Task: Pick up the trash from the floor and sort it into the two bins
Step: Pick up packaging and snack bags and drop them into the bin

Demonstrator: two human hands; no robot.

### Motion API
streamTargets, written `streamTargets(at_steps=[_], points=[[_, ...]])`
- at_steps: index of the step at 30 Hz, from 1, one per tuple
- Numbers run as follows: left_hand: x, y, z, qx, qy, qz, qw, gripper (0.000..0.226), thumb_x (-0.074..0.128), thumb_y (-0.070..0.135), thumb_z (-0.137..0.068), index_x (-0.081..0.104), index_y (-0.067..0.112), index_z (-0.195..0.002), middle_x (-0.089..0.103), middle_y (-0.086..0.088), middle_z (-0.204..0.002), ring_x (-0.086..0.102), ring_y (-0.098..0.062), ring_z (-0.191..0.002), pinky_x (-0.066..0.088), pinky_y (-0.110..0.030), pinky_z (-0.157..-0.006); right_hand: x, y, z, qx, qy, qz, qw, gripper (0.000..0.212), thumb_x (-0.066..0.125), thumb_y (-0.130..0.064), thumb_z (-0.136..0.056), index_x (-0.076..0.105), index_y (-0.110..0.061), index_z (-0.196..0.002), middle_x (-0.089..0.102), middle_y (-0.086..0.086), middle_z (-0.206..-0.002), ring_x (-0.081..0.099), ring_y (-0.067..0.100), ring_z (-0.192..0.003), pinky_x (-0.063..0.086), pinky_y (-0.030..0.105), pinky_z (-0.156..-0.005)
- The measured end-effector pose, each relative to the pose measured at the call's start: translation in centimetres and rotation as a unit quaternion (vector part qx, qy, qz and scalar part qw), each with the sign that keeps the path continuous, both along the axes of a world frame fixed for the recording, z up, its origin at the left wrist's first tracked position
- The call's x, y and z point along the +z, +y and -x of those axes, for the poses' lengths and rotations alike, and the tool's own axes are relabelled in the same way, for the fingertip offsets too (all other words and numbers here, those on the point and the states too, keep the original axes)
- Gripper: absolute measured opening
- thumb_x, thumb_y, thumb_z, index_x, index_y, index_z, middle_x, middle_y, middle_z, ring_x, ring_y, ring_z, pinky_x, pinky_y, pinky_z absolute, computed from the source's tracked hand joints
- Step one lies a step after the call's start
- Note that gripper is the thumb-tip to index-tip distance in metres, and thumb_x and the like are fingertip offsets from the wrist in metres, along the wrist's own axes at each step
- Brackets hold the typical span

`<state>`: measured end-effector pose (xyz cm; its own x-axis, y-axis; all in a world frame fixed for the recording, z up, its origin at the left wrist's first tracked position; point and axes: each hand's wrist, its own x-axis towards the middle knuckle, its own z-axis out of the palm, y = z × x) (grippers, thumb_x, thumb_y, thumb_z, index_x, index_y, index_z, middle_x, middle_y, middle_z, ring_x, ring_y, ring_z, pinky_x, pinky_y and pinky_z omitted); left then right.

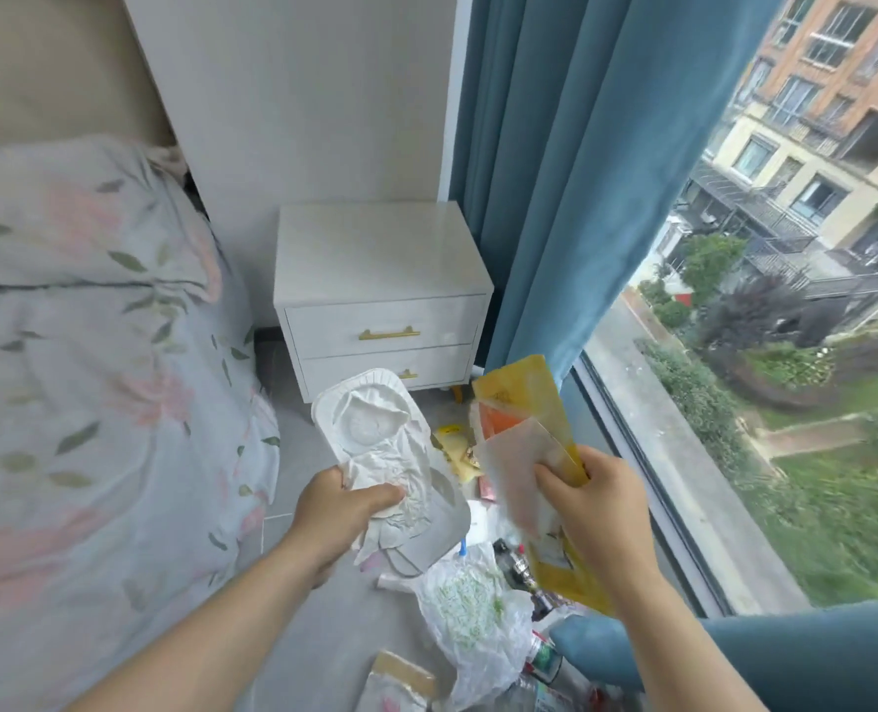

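While both hands were loaded, neither bin showed in view, so no sorting could be confirmed. Left hand [347, 511] gripped a white tray [370, 418], thumb pressing crumpled tissue [400, 485] onto it. Right hand [598, 506] pinched a yellow packet [519, 382] and a pale paper sheet [514, 459]. All of it was held above the floor [354, 639]. Left lying there: a plastic bag [470, 608], small wrappers [454, 444], bottles [544, 655] near the window. Judged early to midway, much litter remaining.

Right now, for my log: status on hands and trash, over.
Left hand grips white tray with tissue. Right hand holds yellow bag, paper. Litter on floor; bins unseen.
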<state>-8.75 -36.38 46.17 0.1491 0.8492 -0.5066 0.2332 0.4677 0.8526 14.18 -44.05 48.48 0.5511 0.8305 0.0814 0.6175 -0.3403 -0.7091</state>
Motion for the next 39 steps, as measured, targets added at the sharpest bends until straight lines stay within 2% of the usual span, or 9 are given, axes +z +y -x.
streamTargets(at_steps=[4, 10, 16, 19, 24, 29, 33, 36, 39], points=[[12.1, -1.0, -0.3, 0.010, -0.021, -0.021, 1.000, 0.019, 0.079, 0.013, -0.074, 0.063, 0.011, -0.083, 0.067, -0.001, -0.074, 0.061, -0.017, -0.065, 0.044, -0.026, -0.058, 12.5, -1.4, 0.7, -0.014, -0.003, -0.025, 1.000, 0.041, 0.066, -0.015, -0.077, 0.034, 0.001, -0.057, 0.027, 0.003, -0.049, 0.023, 0.014, -0.050, 0.019, 0.029, -0.049], [30.0, -2.2, 0.1, -0.018, -0.057, -0.067, 0.996, 0.024, 0.081, 0.015, -0.071, 0.067, 0.012, -0.091, 0.074, -0.002, -0.088, 0.070, -0.020, -0.086, 0.054, -0.033, -0.075, 31.0, -3.9, 2.2, -0.040, -0.024, -0.075, 0.996, 0.041, 0.067, -0.017, -0.078, 0.036, -0.006, -0.054, 0.034, 0.008, -0.048, 0.029, 0.018, -0.051, 0.022, 0.033, -0.050], [43.5, -3.6, 1.0, -0.069, -0.104, -0.121, 0.985, 0.029, 0.083, 0.016, -0.066, 0.068, 0.011, -0.090, 0.075, -0.005, -0.088, 0.072, -0.024, -0.084, 0.058, -0.038, -0.081, 45.1, -6.9, 4.2, -0.090, -0.037, -0.160, 0.982, 0.040, 0.068, -0.020, -0.079, 0.041, -0.002, -0.056, 0.036, 0.005, -0.048, 0.030, 0.017, -0.050, 0.026, 0.032, -0.051], [47.5, -5.0, 0.3, -0.095, -0.153, -0.137, 0.974, 0.042, 0.079, 0.023, -0.057, 0.069, 0.007, -0.095, 0.075, -0.009, -0.090, 0.073, -0.029, -0.085, 0.059, -0.044, -0.080, 48.8, -9.4, 5.0, -0.117, -0.047, -0.207, 0.970, 0.044, 0.069, -0.019, -0.079, 0.037, -0.002, -0.054, 0.032, 0.004, -0.047, 0.027, 0.015, -0.049, 0.024, 0.031, -0.049], [53.3, -7.6, -2.3, -0.131, -0.216, -0.174, 0.952, 0.044, 0.077, 0.021, -0.055, 0.070, 0.008, -0.096, 0.075, -0.010, -0.087, 0.073, -0.026, -0.078, 0.055, -0.031, -0.061, 54.0, -13.5, 4.4, -0.169, -0.086, -0.254, 0.948, 0.045, 0.071, -0.023, -0.079, 0.041, -0.001, -0.054, 0.041, 0.016, -0.051, 0.028, 0.015, -0.049, 0.028, 0.031, -0.047], [57.7, -11.6, -5.4, -0.174, -0.264, -0.206, 0.926, 0.037, 0.077, 0.023, -0.058, 0.072, 0.016, -0.095, 0.076, -0.003, -0.090, 0.073, -0.023, -0.082, 0.058, -0.038, -0.075, 58.5, -18.8, 3.0, -0.190, -0.047, -0.328, 0.924, 0.046, 0.072, -0.030, -0.077, 0.041, -0.002, -0.057, 0.040, 0.020, -0.053, 0.031, 0.017, -0.051, 0.029, 0.030, -0.047], [59.7, -15.0, -8.2, -0.208, -0.288, -0.220, 0.909, 0.036, 0.076, 0.021, -0.058, 0.073, 0.016, -0.094, 0.076, -0.004, -0.090, 0.073, -0.024, -0.083, 0.057, -0.038, -0.076, 61.7, -24.2, 1.8, -0.232, -0.055, -0.374, 0.896, 0.045, 0.073, -0.022, -0.077, 0.039, 0.000, -0.057, 0.033, 0.004, -0.048, 0.028, 0.013, -0.049, 0.025, 0.025, -0.043], [60.0, -17.4, -10.6, -0.236, -0.296, -0.216, 0.900, 0.039, 0.078, 0.021, -0.056, 0.073, 0.014, -0.095, 0.076, -0.005, -0.090, 0.072, -0.026, -0.085, 0.057, -0.041, -0.080, 62.7, -28.0, 1.0, -0.259, -0.058, -0.384, 0.884, 0.042, 0.075, -0.024, -0.076, 0.047, 0.005, -0.062, 0.043, 0.014, -0.051, 0.033, 0.013, -0.050, 0.031, 0.024, -0.042], [59.9, -20.1, -12.9, -0.269, -0.306, -0.202, 0.891, 0.039, 0.084, 0.016, -0.060, 0.072, 0.013, -0.096, 0.076, -0.003, -0.088, 0.073, -0.024, -0.084, 0.057, -0.031, -0.070, 63.1, -31.6, 0.7, -0.287, -0.050, -0.371, 0.882, 0.034, 0.075, -0.021, -0.078, 0.056, 0.005, -0.066, 0.055, 0.023, -0.062, 0.042, 0.016, -0.051, 0.037, 0.027, -0.045]])
